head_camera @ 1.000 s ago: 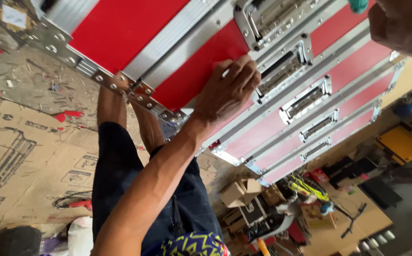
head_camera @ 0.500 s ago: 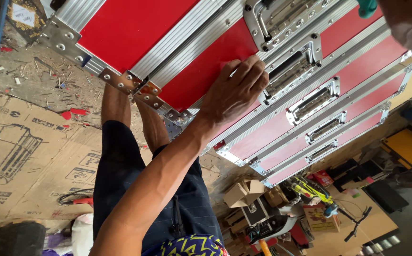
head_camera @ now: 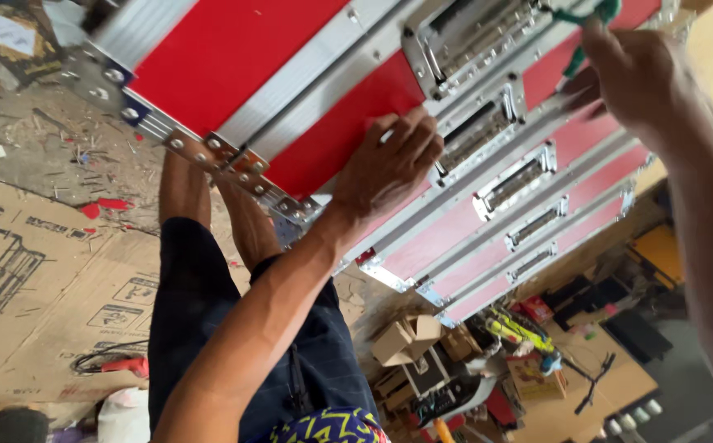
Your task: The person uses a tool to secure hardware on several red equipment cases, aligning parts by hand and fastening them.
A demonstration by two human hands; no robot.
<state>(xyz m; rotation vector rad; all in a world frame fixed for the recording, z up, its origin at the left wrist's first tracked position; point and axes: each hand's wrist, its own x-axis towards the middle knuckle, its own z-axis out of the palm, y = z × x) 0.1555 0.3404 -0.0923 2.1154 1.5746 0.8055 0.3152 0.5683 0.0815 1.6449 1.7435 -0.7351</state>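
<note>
- Lying flat on the floor at far left, cardboard sheets [head_camera: 36,271] cover the ground, with one red tool [head_camera: 123,366] on them.
- Left hand [head_camera: 389,168] presses open-palmed, fingers spread, on the top red flight case [head_camera: 233,66], just beside a recessed metal handle [head_camera: 478,130].
- Five recessed handles show on the stacked cases.
- Right hand [head_camera: 643,82] grips a green-handled tool [head_camera: 582,20] at the case's upper edge.
- Boxes [head_camera: 410,340] crowd the floor below.

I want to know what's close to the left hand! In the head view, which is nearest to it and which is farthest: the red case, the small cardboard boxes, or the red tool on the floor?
1. Red case: the left hand presses on it.
2. Small cardboard boxes: below the hand, on the floor.
3. Red tool: far lower left, on flattened cardboard.
</note>
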